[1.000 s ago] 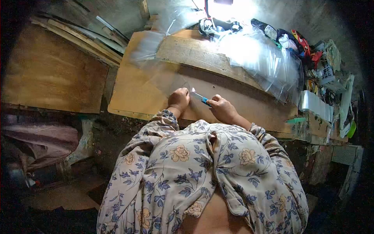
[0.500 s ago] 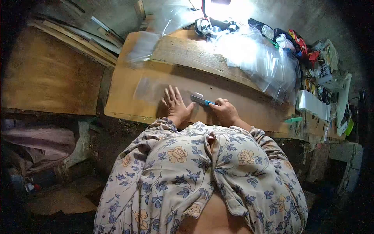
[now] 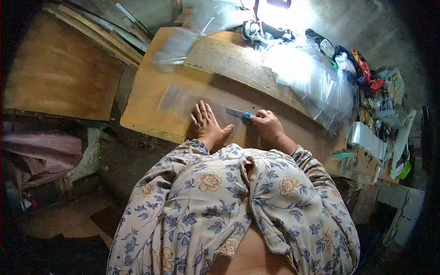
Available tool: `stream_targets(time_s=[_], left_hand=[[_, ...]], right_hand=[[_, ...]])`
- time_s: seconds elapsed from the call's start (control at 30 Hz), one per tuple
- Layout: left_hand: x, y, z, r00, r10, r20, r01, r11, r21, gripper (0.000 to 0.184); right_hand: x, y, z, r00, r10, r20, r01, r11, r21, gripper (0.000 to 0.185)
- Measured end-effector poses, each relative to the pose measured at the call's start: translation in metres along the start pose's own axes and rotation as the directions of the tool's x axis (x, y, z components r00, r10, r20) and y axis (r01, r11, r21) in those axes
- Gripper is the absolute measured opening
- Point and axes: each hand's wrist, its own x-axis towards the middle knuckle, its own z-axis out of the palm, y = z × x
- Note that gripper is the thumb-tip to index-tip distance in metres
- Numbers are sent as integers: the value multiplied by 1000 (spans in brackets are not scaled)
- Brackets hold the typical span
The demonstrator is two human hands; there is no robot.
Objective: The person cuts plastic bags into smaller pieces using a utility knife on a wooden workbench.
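Observation:
My left hand (image 3: 207,124) lies flat on a clear plastic sheet (image 3: 176,98), fingers spread and pointing away from me. The sheet rests on the wooden table (image 3: 151,114), and its right edge is hard to make out. In my right hand (image 3: 268,127) is a blue utility knife (image 3: 248,115), gripped with the fingers closed round its handle. Its long metal blade points left, toward the fingers of my left hand, and lies low over the board, a short way from that hand. Whether the blade touches the plastic I cannot tell.
A wooden plank (image 3: 229,62) lies across the table's far part. Stacked clear plastic sheets (image 3: 316,87) lie at the back right under a bright lamp (image 3: 279,3). A white box-like stack (image 3: 368,140) and a green piece (image 3: 343,155) are at the right.
The knife's blade has shifted, turning slightly flatter, and my right hand has moved a little up and right. My left hand stays pressed down. The whole view has tilted slightly.

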Motion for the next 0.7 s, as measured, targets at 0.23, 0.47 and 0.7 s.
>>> stream_targets(time_s=[0.23,0.47,0.7], left_hand=[[3,0,-3,995,-49,82,47,999,26,108],[4,-8,-22,994,8,106,7,990,-139,110],[-1,-19,22,976,67,-206,-144,910,-389,110]], right_hand=[[65,-18,9,990,-17,142,14,1000,19,20],[156,-27,55,969,25,247,-56,991,118,29],[228,-53,90,979,-90,185,62,986,154,30]])
